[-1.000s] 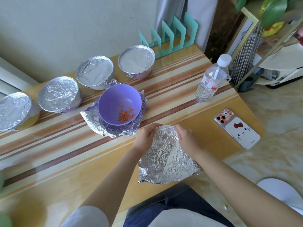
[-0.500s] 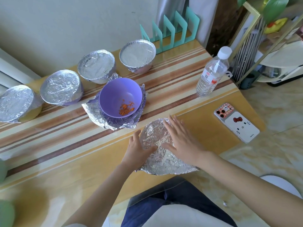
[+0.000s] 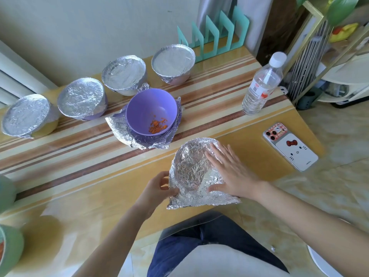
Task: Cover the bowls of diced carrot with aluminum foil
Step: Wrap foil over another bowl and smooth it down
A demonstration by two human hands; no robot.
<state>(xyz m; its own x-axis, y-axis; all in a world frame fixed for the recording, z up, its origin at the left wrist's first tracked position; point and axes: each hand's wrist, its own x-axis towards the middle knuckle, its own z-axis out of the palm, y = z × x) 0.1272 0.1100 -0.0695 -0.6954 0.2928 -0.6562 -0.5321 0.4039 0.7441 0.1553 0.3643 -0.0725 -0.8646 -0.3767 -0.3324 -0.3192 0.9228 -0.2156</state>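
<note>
Four bowls (image 3: 123, 69) done. Foil (image 3: 191, 166) went from bunched to flattened on the worktop (image 3: 99, 186): right grip (image 3: 233, 172) spread flat on it, left grip (image 3: 157, 188) seemingly pinching its edge. Ready for the open bowl (image 3: 143, 104).

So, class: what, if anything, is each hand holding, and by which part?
The left hand pinches the foil sheet at its left edge. The right hand holds nothing: it lies flat on the sheet, fingers straight.
</note>
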